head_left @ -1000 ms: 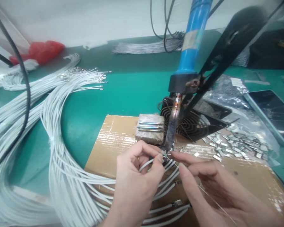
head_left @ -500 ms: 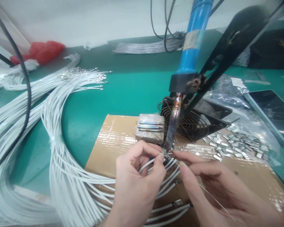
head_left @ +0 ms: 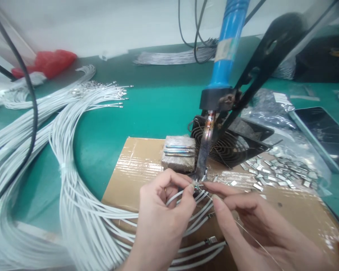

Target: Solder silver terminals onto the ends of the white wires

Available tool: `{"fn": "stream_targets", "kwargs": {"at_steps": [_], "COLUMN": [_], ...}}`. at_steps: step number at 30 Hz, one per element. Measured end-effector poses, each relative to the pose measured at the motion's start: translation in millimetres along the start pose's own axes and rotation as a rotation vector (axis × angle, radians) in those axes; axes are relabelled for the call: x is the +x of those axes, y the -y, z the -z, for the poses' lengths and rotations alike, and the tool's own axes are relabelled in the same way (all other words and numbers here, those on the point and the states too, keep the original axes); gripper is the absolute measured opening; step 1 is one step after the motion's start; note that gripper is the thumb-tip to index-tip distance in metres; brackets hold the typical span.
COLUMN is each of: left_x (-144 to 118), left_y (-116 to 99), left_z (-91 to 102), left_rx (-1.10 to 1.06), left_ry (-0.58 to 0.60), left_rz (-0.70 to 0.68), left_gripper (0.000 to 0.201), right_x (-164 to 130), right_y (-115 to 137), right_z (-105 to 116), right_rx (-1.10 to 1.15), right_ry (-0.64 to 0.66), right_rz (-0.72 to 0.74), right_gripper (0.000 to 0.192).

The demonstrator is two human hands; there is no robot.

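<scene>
A white wire (head_left: 177,194) is pinched between the thumb and forefinger of the left hand (head_left: 161,214), close to its bare end. The end of the wire is pointed to the right and slightly away from the person, with its long axis running from lower left to upper right, and it is held just under the tip of the soldering iron (head_left: 205,148). A thin strand of solder wire (head_left: 251,237) is gripped between the thumb and forefinger of the right hand (head_left: 251,222); its long axis runs from the lower right up to the upper left, and its free end is pointed at the same spot beside the wire's end. The fingertips of the two hands are nearly touching there.

The soldering iron is fixed in a black stand (head_left: 260,71), tilted with its blue handle high and its tip down over a cardboard box (head_left: 135,165). A grey block (head_left: 179,154) is set on the box just left of the tip, and a small fan (head_left: 228,145) is placed behind it. A large bundle of white wires (head_left: 73,158) is curved across the green table (head_left: 152,109) on the left. Small metal clips (head_left: 279,171) are scattered on the right.
</scene>
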State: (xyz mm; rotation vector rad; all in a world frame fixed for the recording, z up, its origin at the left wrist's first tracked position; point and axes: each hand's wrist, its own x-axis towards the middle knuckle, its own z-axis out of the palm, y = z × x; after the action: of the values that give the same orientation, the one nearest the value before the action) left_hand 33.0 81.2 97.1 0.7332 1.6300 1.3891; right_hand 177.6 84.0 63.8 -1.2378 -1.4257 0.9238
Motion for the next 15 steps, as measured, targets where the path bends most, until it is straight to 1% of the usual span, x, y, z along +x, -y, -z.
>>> {"fn": "stream_targets", "kwargs": {"at_steps": [2,4,8,12,13,15], "left_x": [-1,-3,-9,-20,-25,-34], "left_y": [0,1,7,18,21,27], "left_z": [-0.5,1.1,9.9,18.1,19.3,20.6], "left_rx": [0.007,0.026,0.070,0.149,0.169,0.209], "left_ry": [-0.015,0.009,0.102,0.195,0.219,0.264], "left_rz": [0.001,0.009,0.057,0.122,0.136,0.168], "left_gripper": [0.012,0.013,0.014,0.020,0.021,0.023], "right_x": [0,-1,-7,-11,-10,-9], "right_y": [-2,-4,-9,-15,-17,-22], "right_z": [3,5,11,23,27,36], "right_rx": [-0.002,-0.014,-0.063,-0.112,-0.116,-0.084], "right_ry": [0.031,0.039,0.029,0.058,0.047,-0.051], "right_rz": [0.000,-0.003,-0.006,-0.005,-0.019,-0.099], "right_gripper": [0.015,0.015,0.017,0.020,0.017,0.015]}}
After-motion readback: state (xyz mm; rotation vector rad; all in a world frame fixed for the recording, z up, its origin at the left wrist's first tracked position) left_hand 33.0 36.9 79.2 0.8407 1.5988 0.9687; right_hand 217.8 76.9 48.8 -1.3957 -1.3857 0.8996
